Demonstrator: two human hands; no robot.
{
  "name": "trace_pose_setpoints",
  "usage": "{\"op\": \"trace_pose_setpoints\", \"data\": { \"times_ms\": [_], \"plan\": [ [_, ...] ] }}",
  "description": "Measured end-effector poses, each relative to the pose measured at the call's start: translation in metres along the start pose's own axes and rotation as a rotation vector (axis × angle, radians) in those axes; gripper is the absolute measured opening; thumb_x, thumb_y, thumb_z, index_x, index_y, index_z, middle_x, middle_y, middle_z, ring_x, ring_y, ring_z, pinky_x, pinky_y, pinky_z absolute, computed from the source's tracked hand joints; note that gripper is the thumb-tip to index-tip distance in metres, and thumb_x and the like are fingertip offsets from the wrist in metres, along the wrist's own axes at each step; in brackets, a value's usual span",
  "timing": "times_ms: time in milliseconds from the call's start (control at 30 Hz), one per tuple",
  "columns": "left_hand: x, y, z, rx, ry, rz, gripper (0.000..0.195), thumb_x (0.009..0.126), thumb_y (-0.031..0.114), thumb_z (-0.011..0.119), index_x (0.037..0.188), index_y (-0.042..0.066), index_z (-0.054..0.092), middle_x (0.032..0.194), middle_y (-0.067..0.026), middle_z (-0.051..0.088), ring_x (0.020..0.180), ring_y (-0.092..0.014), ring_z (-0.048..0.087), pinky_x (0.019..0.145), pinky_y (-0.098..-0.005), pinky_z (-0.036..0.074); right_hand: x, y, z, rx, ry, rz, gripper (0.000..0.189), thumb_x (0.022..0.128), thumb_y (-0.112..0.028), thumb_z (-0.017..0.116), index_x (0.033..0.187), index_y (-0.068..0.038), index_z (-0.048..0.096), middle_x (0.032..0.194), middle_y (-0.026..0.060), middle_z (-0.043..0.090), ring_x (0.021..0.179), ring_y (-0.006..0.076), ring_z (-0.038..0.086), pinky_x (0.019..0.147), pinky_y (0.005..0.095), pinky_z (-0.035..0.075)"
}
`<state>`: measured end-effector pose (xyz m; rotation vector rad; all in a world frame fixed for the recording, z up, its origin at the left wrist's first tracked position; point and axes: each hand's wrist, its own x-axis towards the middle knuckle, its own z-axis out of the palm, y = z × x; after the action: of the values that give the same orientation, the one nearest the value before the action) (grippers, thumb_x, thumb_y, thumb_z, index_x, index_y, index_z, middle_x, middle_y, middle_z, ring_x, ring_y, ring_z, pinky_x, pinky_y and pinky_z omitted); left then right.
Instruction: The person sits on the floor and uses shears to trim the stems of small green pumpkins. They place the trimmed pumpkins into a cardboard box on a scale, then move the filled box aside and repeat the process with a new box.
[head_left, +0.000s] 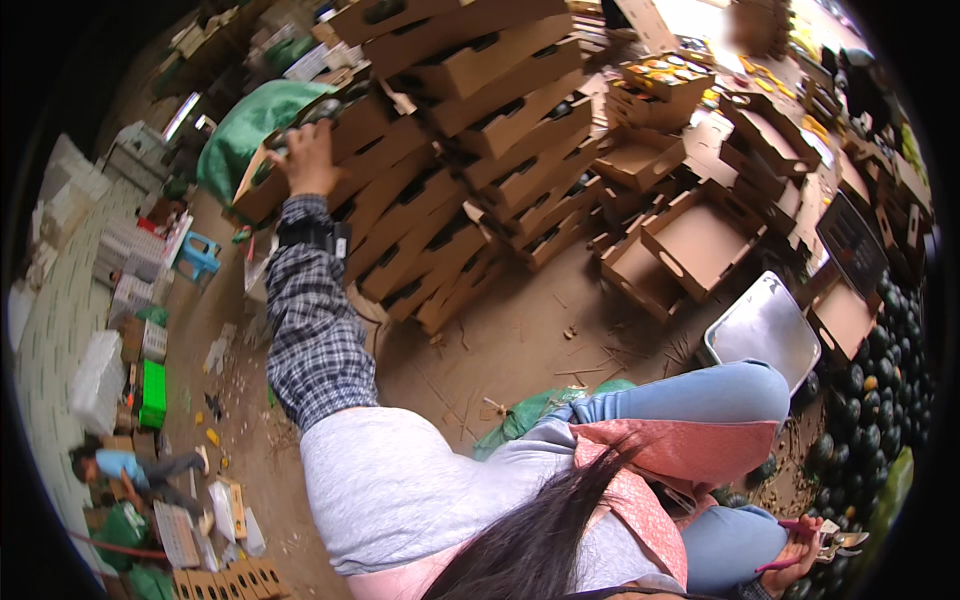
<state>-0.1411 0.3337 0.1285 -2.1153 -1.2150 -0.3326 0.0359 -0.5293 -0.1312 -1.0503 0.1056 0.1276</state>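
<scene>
My left hand (307, 159) reaches out to the top cardboard box (367, 124) of a tall stack. Its fingers are spread at the dark green squashes (324, 111) in that box; whether they grip one is hidden. Low at the right, my right hand (796, 559) holds a pair of pruning shears (832, 541) with dark pink handles. The blades of the shears point right, towards a large heap of dark green squashes (862, 420) on the ground.
More stacked boxes (517, 97) rise ahead. Cardboard trays (705, 236) lie to the right, near a weighing scale's metal platform (765, 322). Cut stems (592, 367) litter the floor. Far left are a blue stool (197, 256) and another person (139, 476).
</scene>
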Motion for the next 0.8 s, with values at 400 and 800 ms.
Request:
{"op": "trace_pose_setpoints", "data": {
  "times_ms": [400, 800],
  "plan": [
    [-0.041, 0.075, -0.023, -0.326, 0.62, 0.201, 0.1, 0.06, 0.022, 0.085, 0.142, 0.017, 0.027, 0.136, -0.0134, 0.031, 0.125, -0.034, 0.031, 0.106, -0.0539, 0.02, -0.019, -0.011, 0.066, 0.006, -0.046, -0.101, 0.046, 0.093, -0.02, 0.041, 0.129, 0.007, 0.038, 0.115, 0.0139, 0.055, 0.109, 0.0232, 0.05, 0.1, 0.0384, 0.035],
    [-0.183, 0.659, 0.036, -1.212, -0.32, 0.866, 0.107, 0.069, 0.053, 0.073, 0.141, -0.004, 0.019, 0.139, -0.0251, 0.033, 0.127, -0.041, 0.031, 0.105, -0.0453, 0.03, -0.086, -0.006, 0.091, 0.046, 0.33, -0.41, 0.051, 0.081, -0.029, 0.055, 0.119, 0.004, 0.043, 0.099, 0.0109, 0.05, 0.1, 0.0239, 0.049, 0.102, 0.0428, 0.034]
  ]
}}
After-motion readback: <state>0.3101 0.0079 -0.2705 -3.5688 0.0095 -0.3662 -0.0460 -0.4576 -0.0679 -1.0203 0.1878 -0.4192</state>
